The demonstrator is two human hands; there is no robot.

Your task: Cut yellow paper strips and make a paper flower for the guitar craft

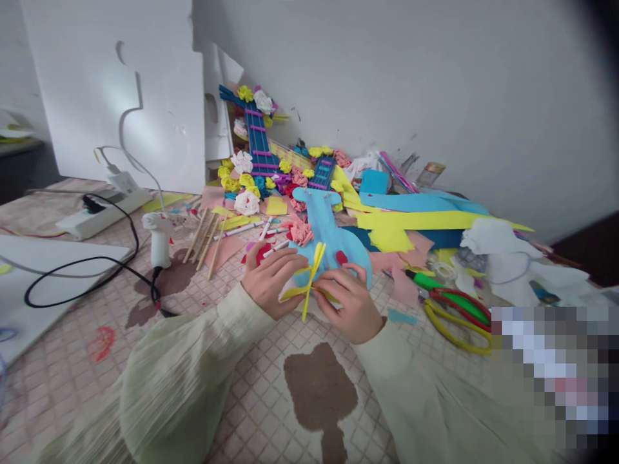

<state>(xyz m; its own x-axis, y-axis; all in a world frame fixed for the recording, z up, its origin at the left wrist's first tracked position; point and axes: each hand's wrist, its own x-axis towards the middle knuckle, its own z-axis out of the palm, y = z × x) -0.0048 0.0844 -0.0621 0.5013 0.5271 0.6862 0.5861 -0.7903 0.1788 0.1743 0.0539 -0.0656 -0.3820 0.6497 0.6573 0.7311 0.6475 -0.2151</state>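
Observation:
Between my two hands is a folded yellow paper piece (pixel 306 296), with a narrow yellow strip standing up across its middle. My left hand (pixel 275 278) pinches the piece from the left, its fingertips partly hidden behind the paper. On the other side my right hand (pixel 351 301) presses thumb and fingers together at the centre of the piece. Just beyond lies a light blue guitar-shaped cutout (pixel 323 222) with a red patch (pixel 342 258) on its body. A pink crumpled paper flower (pixel 300 232) rests at the cutout's left side.
Left of my hands stand a white hot glue gun (pixel 160 241), wooden sticks (pixel 206 235) and a power strip (pixel 104 214). Decorated blue guitar necks (pixel 258 138) and paper flowers lean at the back. Scissors (pixel 457 316) and blue and yellow strips (pixel 425 221) lie right.

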